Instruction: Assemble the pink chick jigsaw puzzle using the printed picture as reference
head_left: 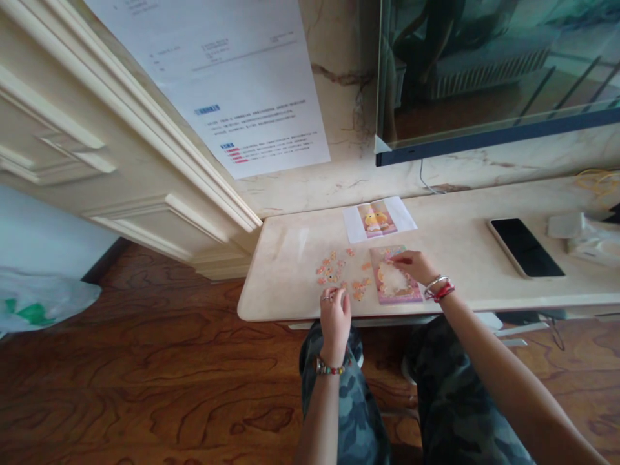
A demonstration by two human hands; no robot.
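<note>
A jigsaw puzzle (382, 294) lies on the pale bench top, its pink and orange border put together around a whitish gap in the middle. My right hand (415, 265) reaches over its upper part, thumb and fingers pinched together at the puzzle's surface; whatever is between the fingertips is too small to make out. To the left are several loose puzzle pieces (331, 268), scattered in small groups. By the bench's front edge, just below these pieces, my left hand (335, 316) is closed with its fingers curled, and their contents are hidden.
Behind the puzzle lies a creased paper with a printed picture (349, 226) of a yellow figure. A phone (526, 248) and clear plastic packaging (593, 242) are farther right. A television (484, 139) and a printed sheet (261, 129) are on the wall.
</note>
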